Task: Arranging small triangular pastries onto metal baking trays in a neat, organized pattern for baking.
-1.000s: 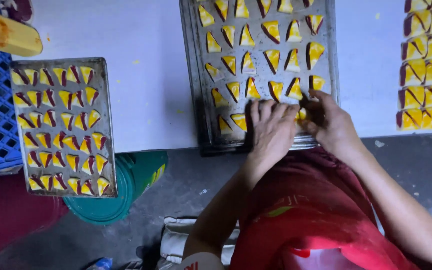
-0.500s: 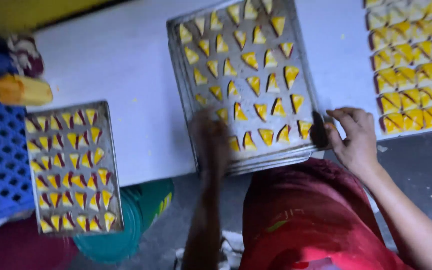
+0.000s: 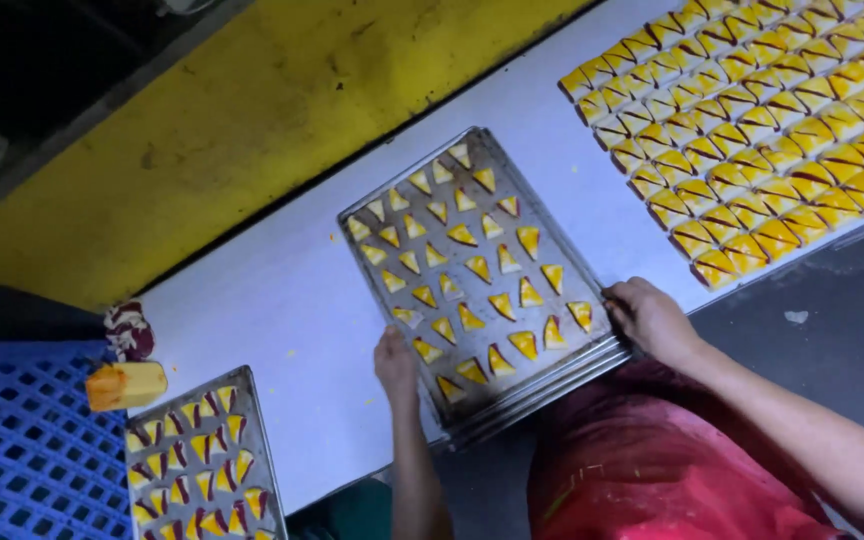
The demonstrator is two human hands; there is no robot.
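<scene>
Two hands, left hand [image 3: 395,362] and right hand [image 3: 649,318], grip one metal tray [image 3: 552,240].

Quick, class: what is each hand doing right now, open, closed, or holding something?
Left hand: closed on the metal tray, at its left edge.
Right hand: closed on the tray's near right corner.

Both hands grip a metal tray [image 3: 552,225] of yellow triangular pieces [image 3: 480,268] at the table's [image 3: 282,300] near edge: left hand [image 3: 395,362] on its left corner, right hand [image 3: 649,317] on its right.
</scene>
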